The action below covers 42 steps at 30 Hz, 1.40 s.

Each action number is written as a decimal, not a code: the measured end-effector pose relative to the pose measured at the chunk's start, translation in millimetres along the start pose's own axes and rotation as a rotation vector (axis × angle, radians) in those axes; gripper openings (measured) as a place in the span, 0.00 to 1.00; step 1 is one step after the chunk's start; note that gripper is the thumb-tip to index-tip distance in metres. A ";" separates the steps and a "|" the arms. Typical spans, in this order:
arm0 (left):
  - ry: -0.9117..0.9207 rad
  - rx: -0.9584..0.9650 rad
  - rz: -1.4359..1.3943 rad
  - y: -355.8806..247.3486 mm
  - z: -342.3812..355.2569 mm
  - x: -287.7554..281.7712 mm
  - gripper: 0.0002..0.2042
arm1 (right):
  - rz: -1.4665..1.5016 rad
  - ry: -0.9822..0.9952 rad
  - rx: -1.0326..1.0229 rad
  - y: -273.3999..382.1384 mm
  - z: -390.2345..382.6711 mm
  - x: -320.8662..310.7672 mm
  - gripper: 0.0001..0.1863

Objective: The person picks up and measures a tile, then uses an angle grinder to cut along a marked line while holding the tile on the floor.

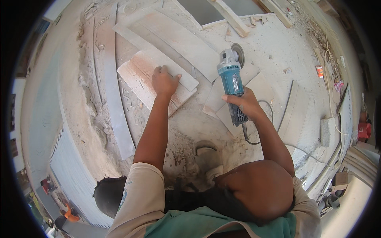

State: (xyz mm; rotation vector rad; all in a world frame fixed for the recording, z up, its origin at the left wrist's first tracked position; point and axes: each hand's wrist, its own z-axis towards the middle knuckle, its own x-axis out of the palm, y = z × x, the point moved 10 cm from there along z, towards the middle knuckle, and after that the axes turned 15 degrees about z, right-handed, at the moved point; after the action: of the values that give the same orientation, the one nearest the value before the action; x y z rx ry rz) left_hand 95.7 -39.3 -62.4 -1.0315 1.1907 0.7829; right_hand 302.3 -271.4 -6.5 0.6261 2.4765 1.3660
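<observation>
My right hand (249,104) is wrapped round the body of a teal and black angle grinder (231,81). Its grey head and cutting disc (239,54) point away from me, apart from the tiles. A cord runs from its near end. My left hand (165,82) lies on a pale tile (137,73) dusted with reddish powder, thumb spread to the side and nothing gripped. Under or against that hand, a narrower tile strip (185,80) lies across the tile; their exact contact is hard to make out.
Long tile strips (119,107) lie on the dusty floor to the left, with larger tile pieces (178,39) beyond. Cut tiles (295,107) lie at the right near the cord (309,154). Wooden beams (230,18) cross an opening at the far side. Two people (71,214) appear far lower left.
</observation>
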 end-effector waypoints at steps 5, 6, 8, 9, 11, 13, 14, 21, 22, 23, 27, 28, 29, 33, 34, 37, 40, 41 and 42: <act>0.032 0.105 0.090 -14.7 -10.1 -9.3 0.38 | -0.101 0.108 -0.031 -0.4 9.3 26.6 0.24; 0.063 0.101 0.111 -16.5 -11.8 -7.5 0.38 | -0.138 0.149 -0.014 -2.3 10.7 35.1 0.24; 0.060 0.132 0.134 -17.7 -13.5 -8.8 0.39 | -0.210 0.215 0.028 -7.2 16.1 47.0 0.25; 0.061 0.150 0.148 -16.4 -14.8 -8.1 0.40 | -0.227 0.236 0.001 -9.4 18.2 52.3 0.26; 0.036 0.163 0.096 -12.0 -19.4 -3.3 0.40 | -0.265 0.282 -0.056 -14.3 22.8 63.5 0.28; 0.011 0.172 0.071 -0.6 -20.3 -0.3 0.41 | -0.346 0.292 -0.028 -18.1 24.0 73.1 0.31; -0.015 0.191 0.052 -0.7 -21.6 1.6 0.41 | -0.393 0.294 -0.009 -20.3 22.8 74.5 0.32; -0.086 0.267 0.029 1.0 -25.9 10.8 0.40 | -0.443 0.291 0.025 -30.4 21.5 72.0 0.38; -0.087 0.270 0.036 1.6 -25.8 12.1 0.40 | -0.439 0.303 0.034 -33.2 22.1 72.3 0.38; -0.095 0.278 0.042 2.3 -25.6 12.6 0.39 | -0.435 0.316 0.042 -34.8 22.6 73.5 0.38; -0.118 0.298 0.046 5.2 -25.5 13.7 0.38 | -0.507 0.344 0.060 -36.2 22.1 76.8 0.38; -0.120 0.301 0.042 6.0 -25.8 13.6 0.38 | -0.510 0.352 0.062 -37.5 22.7 77.8 0.38; -0.120 0.302 0.032 5.8 -25.7 13.7 0.38 | -0.510 0.358 0.063 -39.7 23.7 77.7 0.38; -0.120 0.296 0.011 6.7 -25.0 15.9 0.37 | -0.509 0.369 0.051 -43.7 26.1 78.8 0.38; -0.119 0.291 0.010 7.4 -24.7 16.9 0.37 | -0.510 0.370 0.054 -44.5 26.3 78.4 0.38; -0.111 0.274 0.012 8.5 -24.3 16.8 0.36 | -0.516 0.373 0.056 -42.7 25.2 79.5 0.38; -0.108 0.281 -0.005 5.4 -25.2 14.8 0.36 | -0.527 0.367 0.050 -44.5 25.9 79.1 0.39; -0.106 0.278 -0.003 5.8 -25.1 14.8 0.36 | -0.529 0.370 0.048 -44.8 25.8 79.8 0.39; -0.104 0.275 0.000 6.0 -24.8 14.9 0.35 | -0.531 0.373 0.045 -45.0 25.6 80.4 0.39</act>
State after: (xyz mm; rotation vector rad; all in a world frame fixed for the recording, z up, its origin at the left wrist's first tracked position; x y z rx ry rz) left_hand 84.8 -60.8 -79.5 -0.7556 1.1710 0.6434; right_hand 231.0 -235.0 -58.8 -0.3029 2.6738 1.2939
